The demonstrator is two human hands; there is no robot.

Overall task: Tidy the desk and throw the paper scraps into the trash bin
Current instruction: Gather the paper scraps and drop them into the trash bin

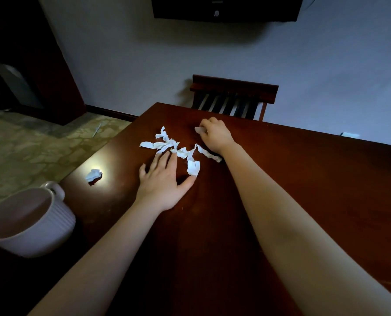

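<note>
Both bare arms are stretched out over the dark brown tabletop. The left hand is laid flat, palm down, with its fingers straight and spread. The right hand is held farther away and is curled up, knuckles on top.

A pile of white paper strips is spread on the middle of the tabletop, between the two hands. The strips are thin, torn and wrinkled, and they are tangled together. One wider folded piece is seen at the near end of the pile. A crumpled paper ball is seen alone to the left, close to the left edge, in a bright spot of light.

The left grip is wide, and nothing is held in it. The nearest strips are touched by its fingertips, and its thumb tip is right beside the folded piece. The right grip is closed on a small paper scrap, which is pinched at the left side of that hand.

A white ribbed bin with an open top is seen at the near left. A wooden chair is placed at the far side.
</note>
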